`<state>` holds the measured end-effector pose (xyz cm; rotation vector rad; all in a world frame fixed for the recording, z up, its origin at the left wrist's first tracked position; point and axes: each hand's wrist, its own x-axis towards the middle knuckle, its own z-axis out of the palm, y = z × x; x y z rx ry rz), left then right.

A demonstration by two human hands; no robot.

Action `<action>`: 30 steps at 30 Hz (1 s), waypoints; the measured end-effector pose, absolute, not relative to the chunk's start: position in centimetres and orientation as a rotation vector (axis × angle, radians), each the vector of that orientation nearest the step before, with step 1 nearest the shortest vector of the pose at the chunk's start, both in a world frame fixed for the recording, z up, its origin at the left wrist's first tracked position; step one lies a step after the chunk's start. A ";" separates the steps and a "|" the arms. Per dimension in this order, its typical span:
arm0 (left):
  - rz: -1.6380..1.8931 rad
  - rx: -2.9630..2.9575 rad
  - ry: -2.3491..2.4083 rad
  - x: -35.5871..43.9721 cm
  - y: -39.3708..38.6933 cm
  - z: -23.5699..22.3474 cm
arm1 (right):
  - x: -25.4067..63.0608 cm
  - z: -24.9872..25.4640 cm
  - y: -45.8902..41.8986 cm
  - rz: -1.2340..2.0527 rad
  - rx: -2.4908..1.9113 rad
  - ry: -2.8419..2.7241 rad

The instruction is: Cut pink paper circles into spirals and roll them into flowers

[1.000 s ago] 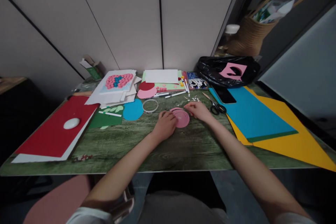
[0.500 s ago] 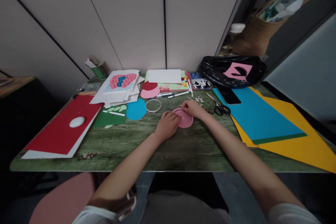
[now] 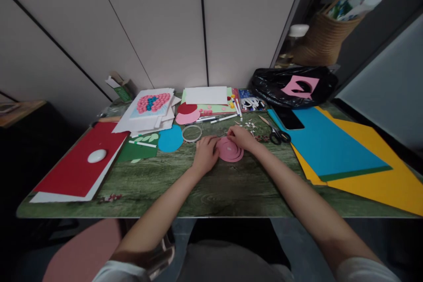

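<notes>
A pink paper disc cut into a spiral (image 3: pixel 230 151) lies flat on the green wood-patterned table (image 3: pixel 205 185). My left hand (image 3: pixel 205 152) rests at its left edge with the fingers curled against the paper. At the disc's far edge my right hand (image 3: pixel 241 137) has its fingertips pinched on the spiral's outer strip. A clear tape ring (image 3: pixel 192 132) and a blue paper circle (image 3: pixel 170 138) lie just left of my left hand.
Scissors (image 3: pixel 276 134), a phone (image 3: pixel 287 118) and large blue (image 3: pixel 327 145) and yellow sheets (image 3: pixel 380 176) lie to the right. A red sheet with a white oval object (image 3: pixel 97 155) lies left. Paper stacks, markers (image 3: pixel 218 119) and a black bag (image 3: pixel 291 88) line the back.
My left hand has shifted slightly along the disc's left edge and my right hand has crept left along its far edge. The disc stays on the table.
</notes>
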<state>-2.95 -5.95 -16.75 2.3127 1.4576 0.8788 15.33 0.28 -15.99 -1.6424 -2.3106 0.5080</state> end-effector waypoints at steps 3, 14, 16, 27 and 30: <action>0.968 2.208 1.449 -2.4 -5.3 -16.0 | 15.2 -15.1 -0.3 0.493 -1.570 -2.282; 1.030 1.817 1.248 -0.4 -2.4 -12.5 | 18.4 -10.1 -1.6 0.375 -1.494 -2.178; 1.040 1.738 1.233 -0.6 -2.6 -12.8 | 20.7 -10.7 -0.7 0.297 -1.605 -2.123; 1.187 1.438 1.094 -1.2 -3.4 -12.4 | 26.0 -17.5 2.4 -0.013 -2.017 -1.752; 1.214 1.401 1.078 -1.2 -3.5 -12.4 | 26.3 -17.2 3.1 0.047 -1.914 -1.668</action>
